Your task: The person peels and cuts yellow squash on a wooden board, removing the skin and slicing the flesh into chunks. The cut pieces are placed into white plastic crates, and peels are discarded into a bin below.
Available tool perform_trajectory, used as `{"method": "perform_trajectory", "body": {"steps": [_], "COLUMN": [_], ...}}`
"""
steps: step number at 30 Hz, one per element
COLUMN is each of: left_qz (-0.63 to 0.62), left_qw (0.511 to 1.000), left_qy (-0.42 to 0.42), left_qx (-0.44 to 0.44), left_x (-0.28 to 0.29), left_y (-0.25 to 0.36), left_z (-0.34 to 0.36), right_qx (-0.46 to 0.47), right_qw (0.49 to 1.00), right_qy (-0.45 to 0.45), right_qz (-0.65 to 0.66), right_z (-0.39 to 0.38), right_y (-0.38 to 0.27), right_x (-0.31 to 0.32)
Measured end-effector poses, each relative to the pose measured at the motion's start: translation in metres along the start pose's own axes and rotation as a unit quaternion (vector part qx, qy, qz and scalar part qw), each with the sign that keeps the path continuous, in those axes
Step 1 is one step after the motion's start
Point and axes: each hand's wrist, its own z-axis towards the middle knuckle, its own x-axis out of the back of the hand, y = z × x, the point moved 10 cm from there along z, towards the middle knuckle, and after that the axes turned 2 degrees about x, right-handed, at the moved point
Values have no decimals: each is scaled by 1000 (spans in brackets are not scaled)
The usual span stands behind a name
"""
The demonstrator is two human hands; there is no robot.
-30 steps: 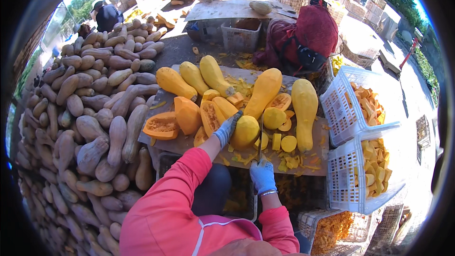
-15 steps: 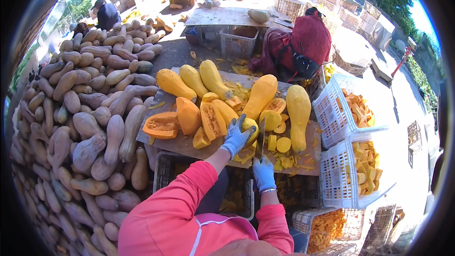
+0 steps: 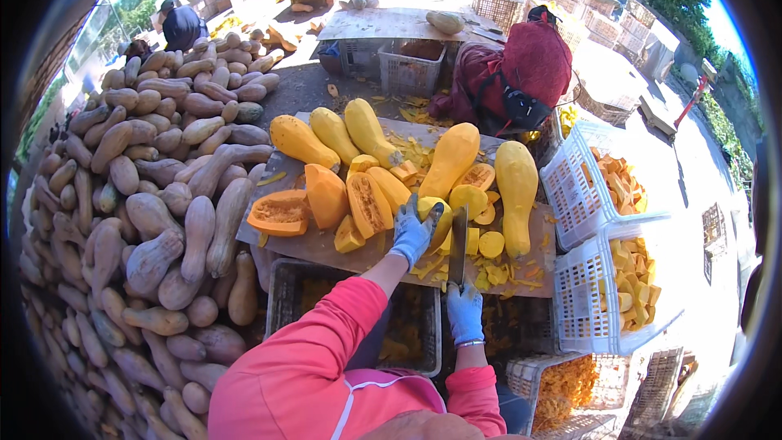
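Note:
My left hand (image 3: 414, 234), in a light blue glove, is closed around a peeled yellow squash piece (image 3: 437, 222) on the cutting board (image 3: 528, 281). In my blue-gloved right hand (image 3: 465, 315) is a knife (image 3: 459, 248), its broad blade upright just right of that piece. A cut round end of squash (image 3: 469, 199) lies beyond the blade, with small chunks (image 3: 491, 244) beside it. Whole peeled squashes (image 3: 516, 195) and orange halves with seedy hollows (image 3: 279, 214) rest around my hands. My left fingertips are partly hidden behind the piece.
Unpeeled tan squashes (image 3: 150, 261) are heaped along the left. White crates (image 3: 582, 293) of cut chunks stand at the right, and a dark crate (image 3: 273, 310) sits below the board. Across from me a person in dark red (image 3: 533, 61) bends over. Other people sit farther back.
My right hand and the knife have drawn slightly toward me and right, and the blade now shows more of its flat side. My left hand has shifted slightly right, still on the piece.

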Motion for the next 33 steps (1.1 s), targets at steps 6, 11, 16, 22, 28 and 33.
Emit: {"method": "perform_trajectory", "body": {"steps": [6, 11, 16, 22, 28, 33], "left_qz": [15, 32, 42, 146, 106, -313], "left_qw": [998, 999, 996, 983, 987, 945], "left_qy": [-37, -14, -3, -36, -28, -79], "left_qx": [42, -14, -82, -109, -120, -55], "left_x": [13, 15, 12, 16, 21, 82], "left_y": [-4, 2, 5, 30, 33, -40], "left_z": [-3, 3, 8, -8, -5, 3], "right_qx": [27, 18, 20, -71, -53, -48], "right_qw": [999, 999, 999, 995, 998, 997], "right_qy": [-6, -13, -18, -28, -31, -54], "right_qz": [-40, -43, -25, 71, 4, 31], "right_z": [12, 5, 0, -9, -8, -20], "right_y": [-9, -1, -7, -8, -1, 13], "right_x": [-3, 1, 7, 6, 10, 11]}}
